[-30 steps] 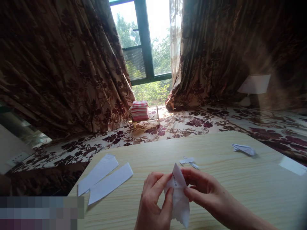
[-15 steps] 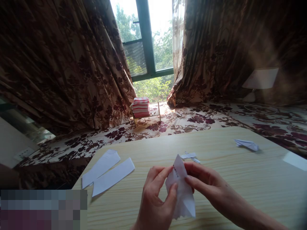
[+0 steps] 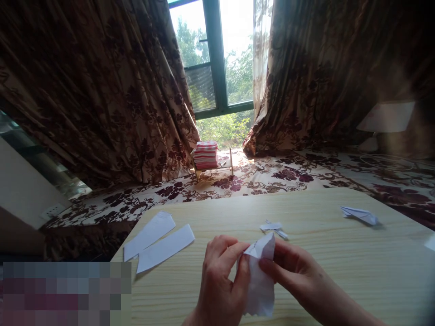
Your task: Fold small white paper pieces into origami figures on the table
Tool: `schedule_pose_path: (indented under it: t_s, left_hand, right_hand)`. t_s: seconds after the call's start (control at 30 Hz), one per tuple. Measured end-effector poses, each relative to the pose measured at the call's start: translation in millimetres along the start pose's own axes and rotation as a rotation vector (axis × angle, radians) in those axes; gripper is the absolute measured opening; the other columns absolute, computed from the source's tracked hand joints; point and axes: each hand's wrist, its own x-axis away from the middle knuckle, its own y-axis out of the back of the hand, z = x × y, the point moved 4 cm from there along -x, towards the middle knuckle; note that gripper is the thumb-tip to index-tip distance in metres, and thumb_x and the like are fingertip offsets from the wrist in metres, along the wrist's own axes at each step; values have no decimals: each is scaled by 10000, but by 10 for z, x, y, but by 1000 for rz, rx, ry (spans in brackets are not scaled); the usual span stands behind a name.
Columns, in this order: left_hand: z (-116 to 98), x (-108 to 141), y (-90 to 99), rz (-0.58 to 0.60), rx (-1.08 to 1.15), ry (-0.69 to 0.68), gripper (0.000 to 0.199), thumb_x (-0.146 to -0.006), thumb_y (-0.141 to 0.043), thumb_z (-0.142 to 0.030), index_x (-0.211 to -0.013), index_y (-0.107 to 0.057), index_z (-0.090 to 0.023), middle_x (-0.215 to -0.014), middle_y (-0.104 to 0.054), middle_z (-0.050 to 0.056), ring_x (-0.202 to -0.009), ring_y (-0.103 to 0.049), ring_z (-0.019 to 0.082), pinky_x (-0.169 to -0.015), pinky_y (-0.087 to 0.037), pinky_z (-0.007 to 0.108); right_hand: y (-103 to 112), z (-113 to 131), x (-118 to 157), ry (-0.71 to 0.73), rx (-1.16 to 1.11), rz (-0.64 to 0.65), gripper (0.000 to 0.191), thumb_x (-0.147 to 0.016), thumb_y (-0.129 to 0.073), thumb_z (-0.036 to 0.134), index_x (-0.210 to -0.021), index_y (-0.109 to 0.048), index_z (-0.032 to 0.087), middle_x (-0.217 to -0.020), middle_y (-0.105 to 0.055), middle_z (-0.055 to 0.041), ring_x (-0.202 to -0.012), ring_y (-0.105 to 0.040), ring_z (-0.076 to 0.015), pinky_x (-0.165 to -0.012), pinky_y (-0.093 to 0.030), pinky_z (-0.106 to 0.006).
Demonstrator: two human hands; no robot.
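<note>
While the left hand has thumb and fingers clamped on the left side of the paper, the right hand pinches its right side, fingers partly hidden behind it. Creased near the top, the paper is held over the tabletop, jagged edge toward the person. Two strips lie left, scraps just beyond the paper, a folded piece farther right.

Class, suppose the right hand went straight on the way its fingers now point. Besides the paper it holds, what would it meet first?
Most likely the left hand, pinching the other side of the paper opposite the right hand; depth is hard to judge from one view.
</note>
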Motion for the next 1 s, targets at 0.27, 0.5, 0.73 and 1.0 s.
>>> schedule_pose_path:
  t_s: [0.27, 0.5, 0.73, 1.0]
  left_hand:
    - [82, -115, -105, 145, 670, 652, 226, -787, -623, -310, -804, -744, -119, -704, -684, 54, -717, -572, 165, -746, -428, 287]
    - [70, -306, -73, 129, 528, 553, 220, -729, -689, -331, -784, -714, -119, -713, -693, 37, -730, -589, 166, -731, -433, 272]
    - [-30, -611, 53, 35, 256, 351, 190, -742, -641, -301, -642, -671, -143, -701, -655, 32, -715, -571, 169, -692, -431, 273]
    - [-230, -601, 56, -25, 75, 120, 164, -772, -624, -238, -643, -679, -154, -756, -626, 26, -745, -581, 160, -718, -430, 263]
  right_hand:
    - [109, 88, 1, 15, 13, -8, 275, -834, -626, 374, -1044, -679, 203, -921, -709, -43, -827, -633, -193, -722, -487, -282]
    - [177, 107, -11, 22, 31, -54, 267, -820, -625, 351, -1019, -674, 181, -898, -704, -52, -813, -635, -207, -725, -502, -317]
    - [419, 235, -7, 117, 328, -305, 417, -791, -629, 460, -1105, -569, 193, -967, -637, -78, -866, -610, -213, -725, -522, -343]
    - [485, 308, 19, 141, 331, -390, 326, -816, -578, 508, -869, -597, 187, -832, -625, -40, -759, -588, -182, -657, -487, -300]
